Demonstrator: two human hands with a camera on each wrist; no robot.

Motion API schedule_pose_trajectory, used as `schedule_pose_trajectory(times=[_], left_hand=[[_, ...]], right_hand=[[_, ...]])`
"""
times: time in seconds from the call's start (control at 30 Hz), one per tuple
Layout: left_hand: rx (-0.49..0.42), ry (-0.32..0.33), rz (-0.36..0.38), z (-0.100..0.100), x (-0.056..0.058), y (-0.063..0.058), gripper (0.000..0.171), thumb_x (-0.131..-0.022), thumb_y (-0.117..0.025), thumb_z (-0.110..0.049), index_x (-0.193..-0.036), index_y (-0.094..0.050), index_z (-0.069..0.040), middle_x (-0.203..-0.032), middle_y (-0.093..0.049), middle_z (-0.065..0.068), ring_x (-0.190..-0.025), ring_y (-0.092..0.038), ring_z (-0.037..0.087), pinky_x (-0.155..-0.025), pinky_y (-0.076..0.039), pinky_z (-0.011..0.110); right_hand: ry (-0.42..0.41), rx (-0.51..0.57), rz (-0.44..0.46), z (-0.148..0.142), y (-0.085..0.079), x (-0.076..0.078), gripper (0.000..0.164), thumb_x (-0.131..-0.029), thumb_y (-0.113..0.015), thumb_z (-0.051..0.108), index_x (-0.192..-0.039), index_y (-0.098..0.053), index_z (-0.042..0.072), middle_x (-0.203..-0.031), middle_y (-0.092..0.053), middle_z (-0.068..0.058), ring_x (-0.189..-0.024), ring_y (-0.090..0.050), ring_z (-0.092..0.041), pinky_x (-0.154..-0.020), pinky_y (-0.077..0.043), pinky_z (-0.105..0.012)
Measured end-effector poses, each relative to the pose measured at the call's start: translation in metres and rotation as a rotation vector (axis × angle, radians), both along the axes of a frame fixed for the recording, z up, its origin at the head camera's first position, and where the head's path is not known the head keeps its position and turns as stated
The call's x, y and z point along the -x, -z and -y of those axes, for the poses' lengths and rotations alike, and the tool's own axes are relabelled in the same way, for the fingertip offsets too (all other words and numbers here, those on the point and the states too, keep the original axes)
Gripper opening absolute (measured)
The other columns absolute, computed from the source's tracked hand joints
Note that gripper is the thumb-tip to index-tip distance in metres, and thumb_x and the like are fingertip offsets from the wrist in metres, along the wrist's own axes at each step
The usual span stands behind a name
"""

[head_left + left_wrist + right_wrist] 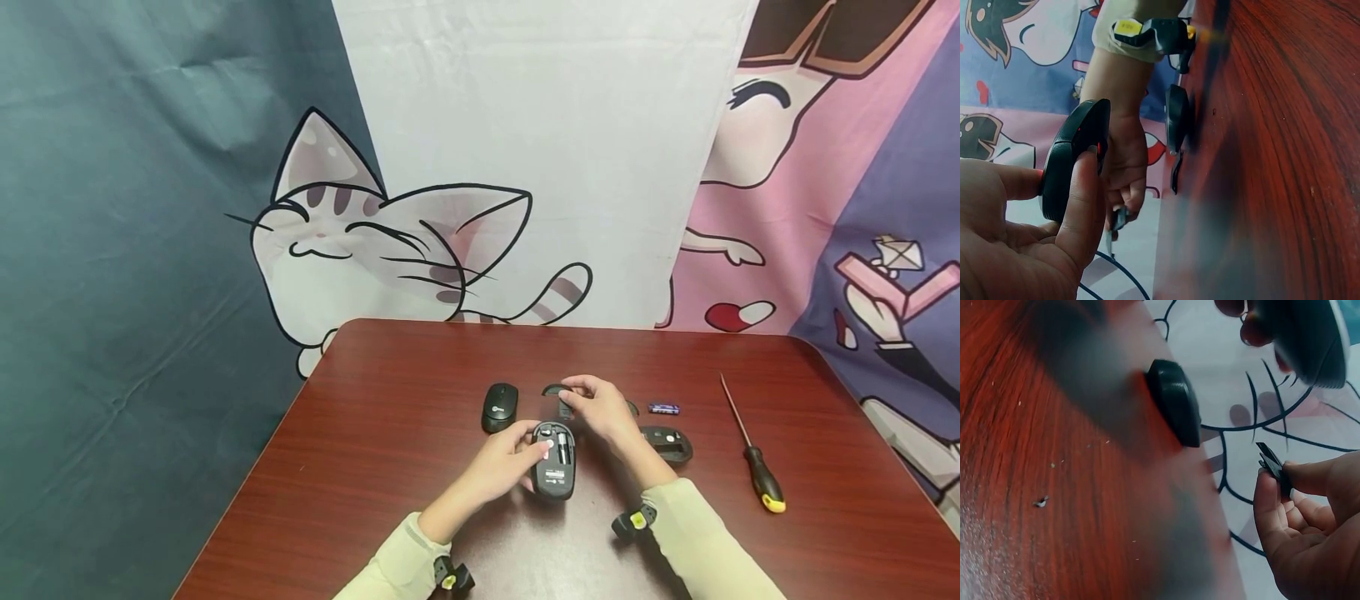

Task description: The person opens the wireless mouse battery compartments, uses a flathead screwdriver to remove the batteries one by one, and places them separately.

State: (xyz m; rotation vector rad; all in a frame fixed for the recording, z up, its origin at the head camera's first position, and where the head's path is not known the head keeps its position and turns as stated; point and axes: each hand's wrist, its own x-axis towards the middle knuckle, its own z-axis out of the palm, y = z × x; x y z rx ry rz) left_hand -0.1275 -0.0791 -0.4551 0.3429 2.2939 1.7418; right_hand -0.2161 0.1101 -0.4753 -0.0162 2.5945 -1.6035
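Observation:
My left hand [498, 462] grips a dark computer mouse [555, 483] with its underside turned up, raised above the table. The battery compartment is uncovered, and a battery [563, 448] lies in it. In the left wrist view the same mouse [1060, 165] shows side-on between thumb and fingers, with a small red glow underneath. Just beyond it, my right hand [603, 414] pinches a thin dark battery cover [557, 389] between thumb and fingertips. That cover [1277, 472] appears edge-on in the right wrist view, apart from the mouse.
A black mouse [499, 407] sits upright behind the left hand. Beyond the right wrist lie an upturned mouse [669, 444], a small dark piece [633, 408] partly hidden by the hand, and a blue battery [663, 409]. A screwdriver [763, 479] lies farther right on the table [360, 500].

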Motion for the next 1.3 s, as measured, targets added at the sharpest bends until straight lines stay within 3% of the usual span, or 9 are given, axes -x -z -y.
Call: schedule_pose_trajectory(times=[0.2,0.37,0.73,0.93,1.17,1.3], left_hand=[[-0.007,0.000,0.008,0.001,0.000,0.001,0.037,-0.092,-0.058,-0.018,-0.125,-0.052,-0.002,-0.090,-0.064,0.009,-0.058,-0.060,0.014,-0.052,-0.058,0.045],[-0.032,0.011,0.009,0.002,-0.001,0.002,0.039,-0.091,-0.060,-0.024,-0.124,-0.053,-0.005,-0.087,-0.064,0.005,-0.058,-0.061,0.013,-0.056,-0.057,0.052],[-0.029,0.028,0.016,0.005,-0.001,0.005,0.039,-0.091,-0.059,-0.027,-0.124,-0.053,-0.007,-0.086,-0.064,0.004,-0.057,-0.062,0.013,-0.054,-0.057,0.050],[-0.024,0.037,0.007,0.004,-0.001,0.005,0.038,-0.091,-0.059,-0.025,-0.125,-0.053,-0.008,-0.086,-0.062,0.003,-0.058,-0.061,0.011,-0.055,-0.057,0.049],[-0.040,0.002,0.007,0.004,-0.002,0.002,0.038,-0.092,-0.058,-0.025,-0.127,-0.052,-0.012,-0.088,-0.061,0.006,-0.062,-0.061,0.013,-0.057,-0.058,0.050],[-0.042,-0.011,0.010,0.005,-0.003,0.002,0.039,-0.093,-0.057,-0.026,-0.129,-0.051,-0.013,-0.096,-0.064,0.009,-0.066,-0.063,0.013,-0.057,-0.058,0.048]], right_hand=[[0.020,0.037,0.022,0.002,0.010,0.009,0.028,-0.086,-0.067,0.024,-0.110,-0.064,0.009,-0.088,-0.065,-0.007,-0.071,-0.065,-0.022,-0.068,-0.058,-0.039],[0.030,0.023,0.018,0.003,0.019,0.015,0.027,-0.085,-0.068,0.021,-0.108,-0.064,0.006,-0.086,-0.066,-0.007,-0.065,-0.065,-0.018,-0.060,-0.058,-0.034],[0.037,-0.074,0.023,0.003,0.033,0.021,0.026,-0.086,-0.067,0.021,-0.107,-0.064,0.007,-0.085,-0.066,-0.007,-0.061,-0.064,-0.013,-0.050,-0.053,-0.026],[0.019,-0.223,-0.046,0.007,0.032,0.024,0.025,-0.086,-0.068,0.021,-0.106,-0.064,0.006,-0.080,-0.063,-0.006,-0.059,-0.063,-0.012,-0.053,-0.054,-0.027],[0.006,-0.464,-0.103,0.015,0.028,0.028,0.027,-0.086,-0.067,0.027,-0.107,-0.065,0.011,-0.093,-0.066,-0.007,-0.088,-0.061,-0.025,-0.074,-0.052,-0.043],[0.002,-0.534,-0.120,0.020,0.026,0.028,0.025,-0.087,-0.066,0.026,-0.106,-0.066,0.011,-0.095,-0.066,-0.008,-0.092,-0.061,-0.027,-0.077,-0.052,-0.045]])
